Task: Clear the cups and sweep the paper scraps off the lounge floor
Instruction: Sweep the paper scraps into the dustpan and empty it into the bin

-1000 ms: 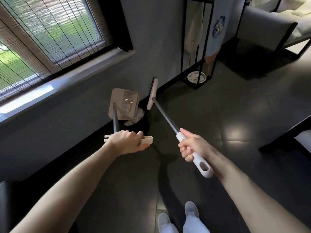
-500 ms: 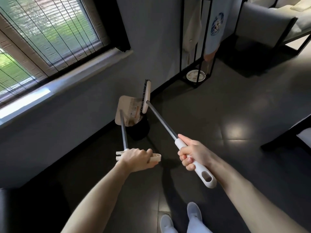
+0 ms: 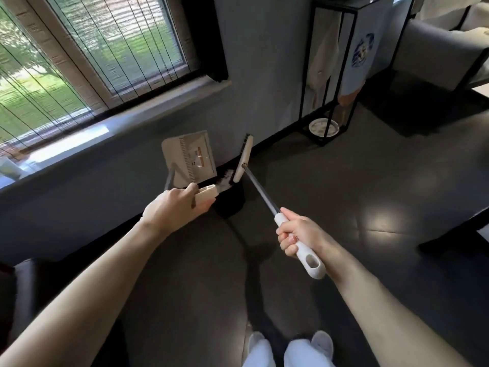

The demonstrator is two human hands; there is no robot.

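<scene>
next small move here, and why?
Probably push the broom down onto the white scraps: they sit heaped at the mouth of the black bin, the broom's head is right beside them, and the left hand holds the dustpan tipped up there.

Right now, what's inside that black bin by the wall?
White paper scraps show at the top of the black bin. Anything deeper is hidden by its dark wall, the left hand, the dustpan handle and the broom head.
</scene>
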